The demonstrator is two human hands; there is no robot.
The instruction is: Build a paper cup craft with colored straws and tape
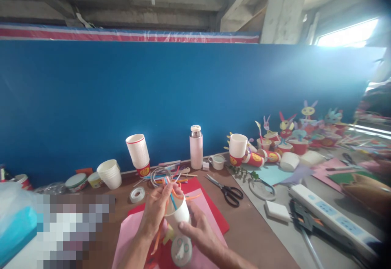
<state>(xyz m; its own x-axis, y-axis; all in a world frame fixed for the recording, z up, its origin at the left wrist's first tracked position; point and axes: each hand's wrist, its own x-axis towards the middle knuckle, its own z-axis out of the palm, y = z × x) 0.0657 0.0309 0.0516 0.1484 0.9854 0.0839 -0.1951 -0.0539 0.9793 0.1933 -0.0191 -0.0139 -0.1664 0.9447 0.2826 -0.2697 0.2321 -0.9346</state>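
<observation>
The left hand (155, 212) pinches straws (171, 187) at the cup's (179, 214) mouth. The right hand (198, 230) grips the cup from below, steadying it over the pink paper (210, 208).

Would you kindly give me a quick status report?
Left hand and right hand grip white paper cup. Coloured strips poke out. Scissors lie apart.

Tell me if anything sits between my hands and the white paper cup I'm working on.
Nothing visible does. The left hand and the right hand both already grip the white paper cup, with coloured strips sticking out of its top. The scissors and the tape roll lie apart on the table.
</observation>
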